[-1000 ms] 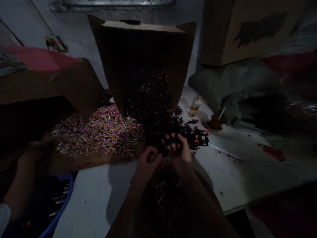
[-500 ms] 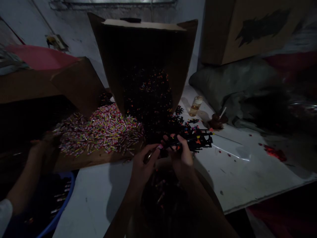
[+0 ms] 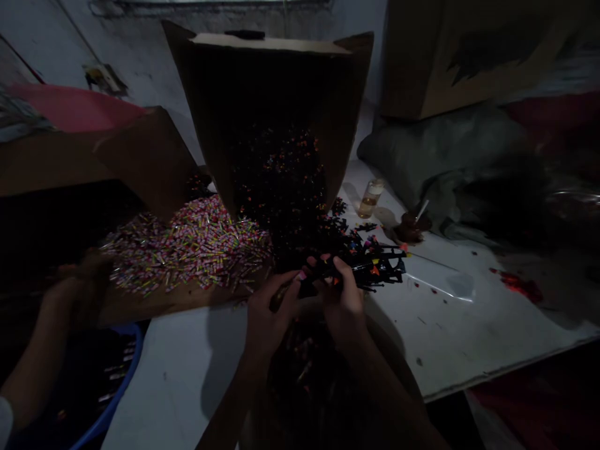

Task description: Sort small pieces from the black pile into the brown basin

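My left hand is closed, thumb and finger pinched on a small pink-tipped piece. Right beside it, my right hand is wrapped round black plastic pieces with orange and yellow bits, which stick out to the right. Both hands are above a dark round container holding small pieces. Behind them, a heap of black pieces with coloured tips spills from an upright cardboard box. Left of it lies a pile of small pink, white and yellow wrapped tubes.
A co-worker's arm reaches in at the left above a blue basin. A glass bottle, a brown lump with a white stick and a clear plastic tray are on the white table.
My hands have barely moved and keep their hold. The black pieces in my right hand have shifted slightly. The co-worker's arm at the left has moved a little to the left.
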Available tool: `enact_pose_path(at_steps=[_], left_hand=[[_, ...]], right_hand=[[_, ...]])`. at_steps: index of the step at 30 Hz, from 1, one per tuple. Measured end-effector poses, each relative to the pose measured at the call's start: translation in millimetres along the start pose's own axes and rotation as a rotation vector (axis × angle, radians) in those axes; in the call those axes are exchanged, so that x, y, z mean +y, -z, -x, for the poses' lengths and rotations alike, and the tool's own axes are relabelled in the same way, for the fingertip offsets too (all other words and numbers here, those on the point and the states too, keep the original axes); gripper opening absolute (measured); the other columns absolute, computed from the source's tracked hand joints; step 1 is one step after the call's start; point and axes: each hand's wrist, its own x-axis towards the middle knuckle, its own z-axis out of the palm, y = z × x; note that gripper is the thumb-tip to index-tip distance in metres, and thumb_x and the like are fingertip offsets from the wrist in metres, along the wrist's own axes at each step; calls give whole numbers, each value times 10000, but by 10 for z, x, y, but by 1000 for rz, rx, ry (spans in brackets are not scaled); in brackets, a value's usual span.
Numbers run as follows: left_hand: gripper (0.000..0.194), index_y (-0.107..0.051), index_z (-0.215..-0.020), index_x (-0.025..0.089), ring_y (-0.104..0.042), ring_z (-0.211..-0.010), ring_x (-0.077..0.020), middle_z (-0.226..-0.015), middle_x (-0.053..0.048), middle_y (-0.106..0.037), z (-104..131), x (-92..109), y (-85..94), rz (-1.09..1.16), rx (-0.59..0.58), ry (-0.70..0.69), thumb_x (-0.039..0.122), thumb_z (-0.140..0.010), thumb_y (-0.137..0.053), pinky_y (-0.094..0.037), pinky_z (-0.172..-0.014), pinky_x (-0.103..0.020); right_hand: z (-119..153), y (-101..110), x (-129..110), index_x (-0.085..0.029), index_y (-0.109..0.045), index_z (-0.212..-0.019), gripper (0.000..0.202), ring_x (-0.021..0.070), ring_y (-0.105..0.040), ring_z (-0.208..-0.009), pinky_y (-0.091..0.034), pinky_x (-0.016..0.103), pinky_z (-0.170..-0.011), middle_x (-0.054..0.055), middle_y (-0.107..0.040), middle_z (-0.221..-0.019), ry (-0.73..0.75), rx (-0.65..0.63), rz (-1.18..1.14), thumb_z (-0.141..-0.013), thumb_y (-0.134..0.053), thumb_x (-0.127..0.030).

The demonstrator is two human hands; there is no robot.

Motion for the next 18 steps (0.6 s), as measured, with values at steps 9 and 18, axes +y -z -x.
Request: enact_pose_path(at_steps=[9, 18], left_hand=[[187, -772, -1080, 273, -720, -949, -173, -1034, -7, -789, 25, 4, 5, -94, 8, -98, 322, -965, -633, -531, -888, -279], [207, -780, -1097, 227, -736, -975, -212, -1049, -43, -804, 37, 9, 55, -222, -38, -91, 288, -955, -642, -567, -927, -338]], right_hand=[[35, 59, 62, -193, -754, -792, 204, 207, -771, -789, -613, 287, -682, 13, -787, -792, -12, 9, 3, -667, -829, -336], [47, 41, 76, -196, -748, -799, 198, 211, -770, -806, -611, 324, -759, 15, -788, -795, -10, 40, 3, -678, -821, -334]])
